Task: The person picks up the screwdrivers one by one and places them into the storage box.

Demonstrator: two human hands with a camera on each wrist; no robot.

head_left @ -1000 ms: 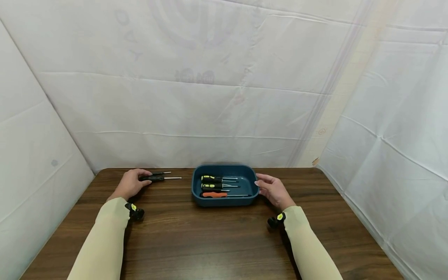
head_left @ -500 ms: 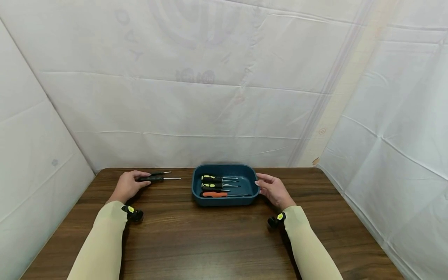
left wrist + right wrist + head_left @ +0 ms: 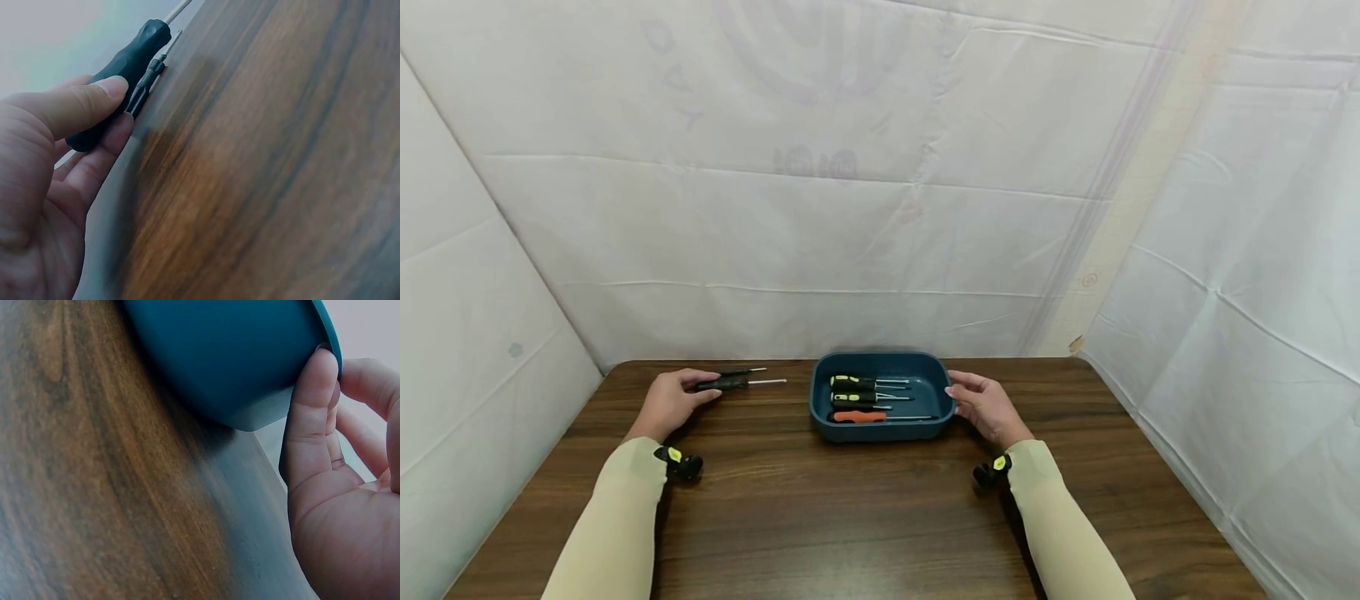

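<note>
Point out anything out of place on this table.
Two black screwdrivers lie on the table left of the blue tray, gripped by the left hand, while three lie inside. The right hand touches the tray's end.

Long beige sleeves (image 3: 617, 517) on both arms, black wrist cameras (image 3: 681, 463) with yellow-green marks, bare hands
</note>
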